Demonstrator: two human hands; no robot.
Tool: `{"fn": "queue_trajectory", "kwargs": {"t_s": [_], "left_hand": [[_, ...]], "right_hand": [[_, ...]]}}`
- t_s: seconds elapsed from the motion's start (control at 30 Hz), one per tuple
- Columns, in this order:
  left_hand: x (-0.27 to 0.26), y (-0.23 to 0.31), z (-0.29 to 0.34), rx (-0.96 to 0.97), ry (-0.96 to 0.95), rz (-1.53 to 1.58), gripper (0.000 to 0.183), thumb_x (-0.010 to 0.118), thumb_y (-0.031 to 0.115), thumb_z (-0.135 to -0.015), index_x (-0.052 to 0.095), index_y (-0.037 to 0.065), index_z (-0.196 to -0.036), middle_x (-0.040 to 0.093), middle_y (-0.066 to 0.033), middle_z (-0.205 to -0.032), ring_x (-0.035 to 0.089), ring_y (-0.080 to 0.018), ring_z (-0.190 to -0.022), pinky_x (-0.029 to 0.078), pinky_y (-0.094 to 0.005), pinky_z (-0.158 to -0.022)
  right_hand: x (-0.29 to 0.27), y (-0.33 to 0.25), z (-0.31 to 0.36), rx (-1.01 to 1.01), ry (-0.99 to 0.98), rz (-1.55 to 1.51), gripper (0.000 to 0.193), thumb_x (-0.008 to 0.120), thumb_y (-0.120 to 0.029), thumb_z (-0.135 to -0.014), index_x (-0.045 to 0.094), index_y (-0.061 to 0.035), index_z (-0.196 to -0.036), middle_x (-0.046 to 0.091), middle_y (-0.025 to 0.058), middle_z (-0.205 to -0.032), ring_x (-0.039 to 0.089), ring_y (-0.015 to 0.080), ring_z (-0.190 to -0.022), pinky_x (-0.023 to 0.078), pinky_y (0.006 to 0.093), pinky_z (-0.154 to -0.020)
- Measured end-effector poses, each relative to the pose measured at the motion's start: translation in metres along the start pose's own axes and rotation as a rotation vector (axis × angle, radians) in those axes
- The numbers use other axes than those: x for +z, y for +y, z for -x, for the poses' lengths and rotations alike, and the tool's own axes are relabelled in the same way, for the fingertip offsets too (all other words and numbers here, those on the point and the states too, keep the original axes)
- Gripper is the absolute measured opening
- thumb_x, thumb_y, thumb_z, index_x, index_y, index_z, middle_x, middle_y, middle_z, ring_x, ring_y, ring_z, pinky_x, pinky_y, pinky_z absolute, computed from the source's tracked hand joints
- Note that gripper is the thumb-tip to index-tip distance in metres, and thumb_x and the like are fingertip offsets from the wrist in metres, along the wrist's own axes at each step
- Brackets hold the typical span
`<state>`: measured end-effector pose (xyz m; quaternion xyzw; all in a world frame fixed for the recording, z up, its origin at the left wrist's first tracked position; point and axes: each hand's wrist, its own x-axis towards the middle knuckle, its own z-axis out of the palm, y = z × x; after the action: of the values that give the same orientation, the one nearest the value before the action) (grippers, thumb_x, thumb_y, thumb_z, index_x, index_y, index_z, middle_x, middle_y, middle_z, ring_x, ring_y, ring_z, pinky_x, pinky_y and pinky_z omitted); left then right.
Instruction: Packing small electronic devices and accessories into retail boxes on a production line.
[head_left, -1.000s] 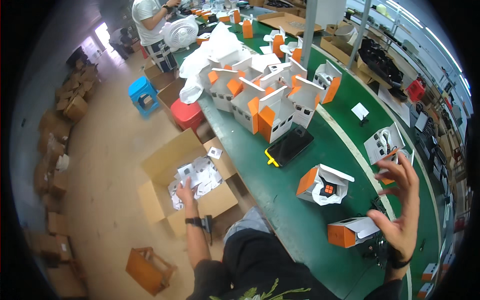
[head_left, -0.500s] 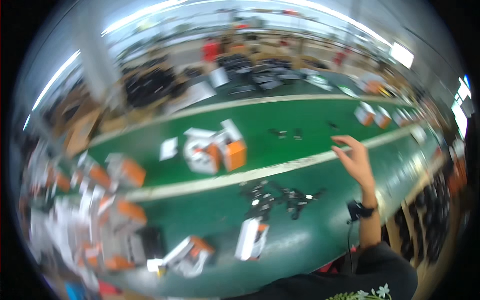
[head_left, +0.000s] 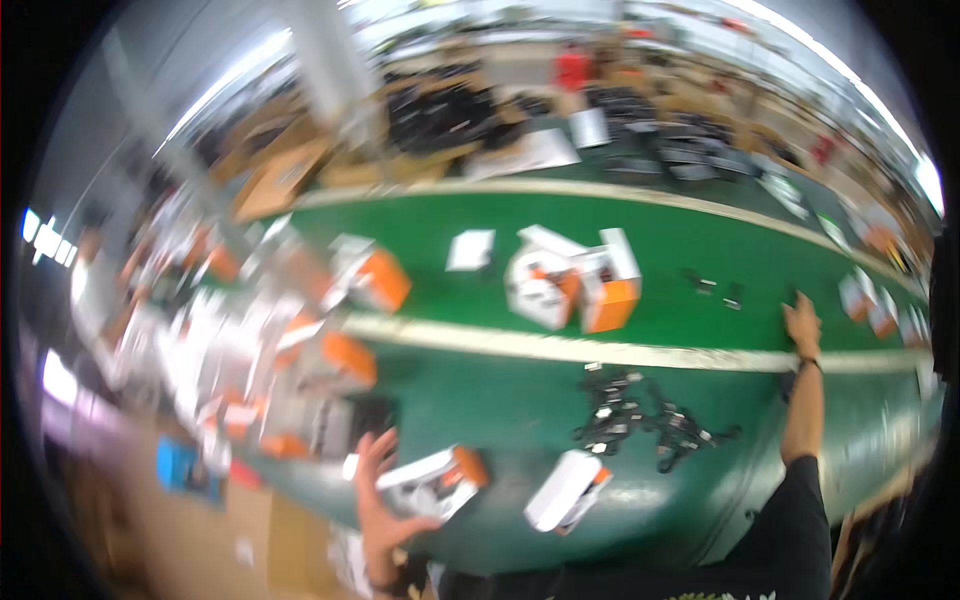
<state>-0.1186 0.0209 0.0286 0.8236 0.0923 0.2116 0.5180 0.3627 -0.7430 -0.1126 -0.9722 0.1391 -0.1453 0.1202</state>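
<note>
My left hand (head_left: 382, 512) is at the near edge of the table, fingers spread and thumb apart, with nothing in it. Just right of it lies an open white-and-orange box (head_left: 440, 478) with its inside showing. My right hand (head_left: 803, 326) reaches far right over the green belt. Its fingertips are at a small dark piece (head_left: 793, 297); blur hides whether they grip it. Left of that hand, two small dark pieces (head_left: 733, 295) lie on the belt. A white box (head_left: 565, 490) with orange parts lies on the table between my hands, below a pile of black cables (head_left: 612, 410).
Two open white-and-orange boxes (head_left: 610, 305) stand on the belt, a white sheet (head_left: 470, 250) beside them. More boxes (head_left: 868, 300) line the far right. A blurred heap of boxes and clear plastic (head_left: 240, 370) fills the left. A pale rail (head_left: 560, 345) divides belt and table.
The view has swung left, so the scene sits further right. My right hand has gone from raised above the table to the dark piece on the belt. My left hand has come into view.
</note>
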Motion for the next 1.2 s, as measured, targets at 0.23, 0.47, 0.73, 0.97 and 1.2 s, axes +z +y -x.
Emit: {"fn": "queue_trajectory", "kwargs": {"t_s": [0.23,0.47,0.73,0.97,1.2], "left_hand": [[0.026,-0.027,0.036,0.091,0.238,0.271,0.131,0.104,0.013,-0.062,0.029,0.002,-0.169,0.056,-0.0253,-0.154,0.058,-0.0369,-0.141,0.046,-0.0477,-0.118],[0.059,0.003,0.020,-0.006,0.363,0.241,0.087,0.080,-0.009,-0.078,0.044,-0.002,-0.156,0.067,-0.0186,-0.133,0.066,-0.0266,-0.125,0.051,-0.0423,-0.112],[0.069,0.006,0.020,-0.111,0.590,0.304,0.073,0.066,-0.019,-0.088,0.046,0.000,-0.156,0.065,-0.0095,-0.124,0.065,-0.0173,-0.117,0.053,-0.0310,-0.101],[0.065,0.004,0.014,-0.052,0.568,0.430,0.069,0.065,-0.018,-0.090,0.047,0.001,-0.153,0.067,-0.0124,-0.125,0.067,-0.0199,-0.120,0.054,-0.0327,-0.105],[0.046,-0.015,0.024,0.033,0.438,0.443,0.065,0.072,-0.012,-0.089,0.050,-0.003,-0.150,0.065,-0.0140,-0.135,0.062,-0.0226,-0.131,0.050,-0.0376,-0.113]], "right_hand": [[-0.002,0.071,-0.067,-0.249,0.127,-0.001,0.024,0.081,-0.011,-0.093,0.064,-0.0014,-0.108,0.076,0.0194,-0.103,0.075,0.0384,-0.095,0.057,0.0467,-0.086],[-0.113,-0.047,0.059,-0.343,0.189,-0.535,0.019,0.075,-0.002,-0.096,0.066,-0.0001,-0.112,0.068,0.0074,-0.092,0.069,0.0149,-0.088,0.055,0.0316,-0.082],[-0.281,-0.429,0.350,-1.895,-0.361,-0.688,0.051,0.078,-0.010,-0.073,0.077,-0.0059,-0.124,0.067,0.0007,-0.099,0.065,0.0255,-0.102,0.059,0.0330,-0.071],[-0.220,-0.517,0.412,-2.078,-0.174,-0.308,0.033,0.073,-0.012,-0.080,0.070,0.0018,-0.110,0.061,0.0041,-0.090,0.073,0.0213,-0.096,0.058,0.0318,-0.058],[-0.187,-0.546,0.423,-2.004,-0.325,-0.120,0.021,0.073,-0.011,-0.081,0.072,0.0050,-0.096,0.071,0.0163,-0.083,0.076,0.0296,-0.066,0.060,0.0413,-0.054]]}}
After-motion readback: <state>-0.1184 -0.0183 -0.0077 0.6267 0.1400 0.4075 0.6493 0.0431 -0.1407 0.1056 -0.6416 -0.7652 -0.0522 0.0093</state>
